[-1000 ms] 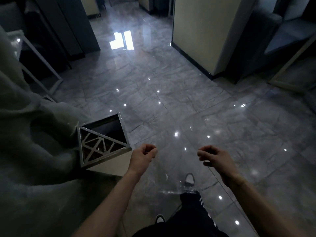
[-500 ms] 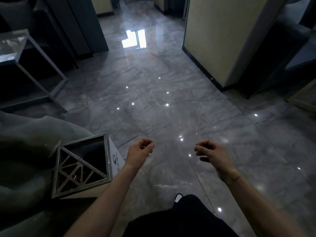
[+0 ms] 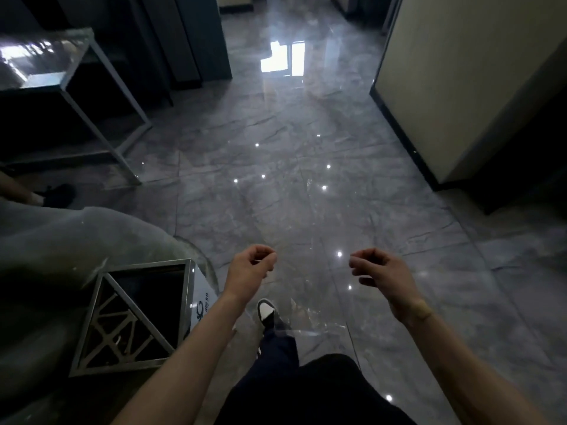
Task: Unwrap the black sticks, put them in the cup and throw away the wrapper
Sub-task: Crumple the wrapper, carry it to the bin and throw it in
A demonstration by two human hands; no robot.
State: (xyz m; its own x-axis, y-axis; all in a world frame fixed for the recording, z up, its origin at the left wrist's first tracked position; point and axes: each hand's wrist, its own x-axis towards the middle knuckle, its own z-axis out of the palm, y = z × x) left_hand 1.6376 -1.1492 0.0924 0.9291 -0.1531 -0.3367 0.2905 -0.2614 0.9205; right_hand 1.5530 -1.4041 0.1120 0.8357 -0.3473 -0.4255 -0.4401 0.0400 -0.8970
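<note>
No black sticks, cup or wrapper show in the head view. My left hand [image 3: 250,271] hangs in front of me over the grey floor, loosely curled, thumb against the forefinger, with nothing visible in it. My right hand [image 3: 383,276] is level with it, about a forearm's length to the right, its fingers curled inward and also holding nothing that I can see. A square bin [image 3: 187,305] with a metal-framed top, half dark opening and half lattice, stands at the lower left, just left of my left forearm.
Glossy grey tiled floor [image 3: 306,185] stretches ahead. A glass-topped metal-frame table [image 3: 76,56] stands far left, a cream wall with dark skirting [image 3: 454,87] at right. Grey cloth [image 3: 61,240] and another person's dark shoe [image 3: 59,194] are at left. My shoe [image 3: 266,309] is below my hands.
The view has moved forward and turned left; the bin has slid toward the lower left and the glass table has come into view. Both hands keep the same curled pose.
</note>
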